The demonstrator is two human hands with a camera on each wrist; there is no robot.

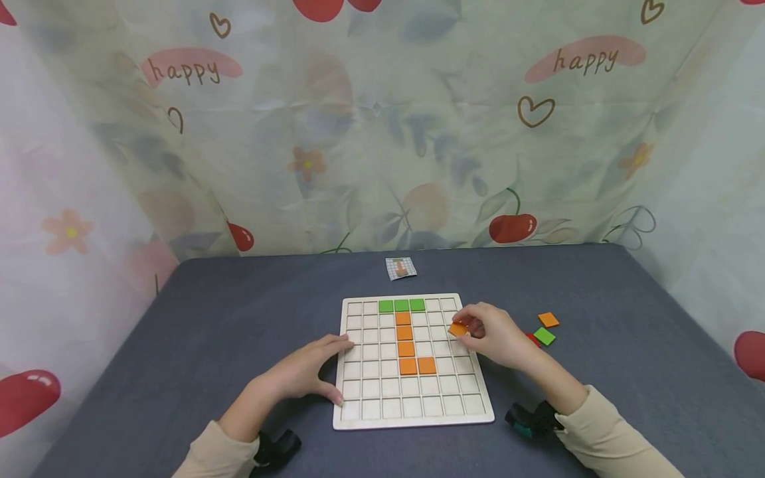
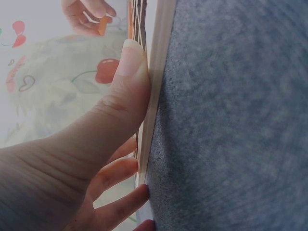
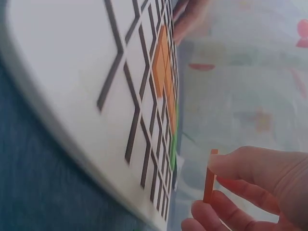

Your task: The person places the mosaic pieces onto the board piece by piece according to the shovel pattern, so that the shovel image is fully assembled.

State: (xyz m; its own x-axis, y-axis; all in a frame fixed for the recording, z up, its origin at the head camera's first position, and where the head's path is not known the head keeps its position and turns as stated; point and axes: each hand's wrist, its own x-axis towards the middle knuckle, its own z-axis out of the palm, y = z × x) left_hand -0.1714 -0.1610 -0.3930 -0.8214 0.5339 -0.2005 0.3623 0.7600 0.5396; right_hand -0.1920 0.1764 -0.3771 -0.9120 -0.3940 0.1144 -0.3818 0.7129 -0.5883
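Note:
A white grid board [image 1: 370, 389] lies on the dark cloth. Three green tiles [image 1: 402, 305] fill part of its top row, with a column of orange tiles [image 1: 404, 332] below and one more orange tile [image 1: 427, 365] beside the column's foot. My left hand [image 1: 305, 369] rests at the board's left edge, fingers straight and spread, thumb [image 2: 130, 72] against the rim. Over the board's right side, my right hand [image 1: 493, 332] pinches a thin orange square tile [image 3: 210, 177] between thumb and fingertips, raised above the surface in the right wrist view.
Right of the board lie a loose orange tile [image 1: 548, 320], a green tile [image 1: 544, 336] and a red tile [image 1: 532, 340] partly hidden by my right hand. A small picture card [image 1: 400, 268] lies behind the board. A printed curtain [image 1: 370, 133] hangs beyond the table.

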